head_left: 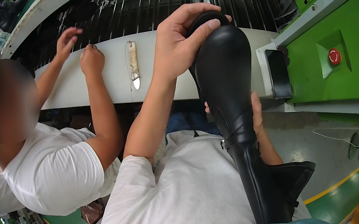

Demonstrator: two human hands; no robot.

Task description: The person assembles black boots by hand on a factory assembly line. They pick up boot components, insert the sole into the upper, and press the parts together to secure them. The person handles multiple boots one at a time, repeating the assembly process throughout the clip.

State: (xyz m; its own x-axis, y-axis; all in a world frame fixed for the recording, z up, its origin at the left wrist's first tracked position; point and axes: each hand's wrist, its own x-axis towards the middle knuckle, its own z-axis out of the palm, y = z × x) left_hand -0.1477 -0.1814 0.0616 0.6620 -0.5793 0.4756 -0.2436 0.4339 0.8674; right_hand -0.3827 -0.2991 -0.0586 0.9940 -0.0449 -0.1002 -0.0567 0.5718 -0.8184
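Boot is clamped by the left hand at its upper end and the right hand around its middle; being smooth, it could slip if either grip loosens.

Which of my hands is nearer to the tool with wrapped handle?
Left. Your left hand is right of the tool, at the toe of the boot; your right hand is lower and farther right, mostly behind it.

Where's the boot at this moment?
In the head view, the boot is right of centre, left hand at its toe, right hand partly hidden behind it.
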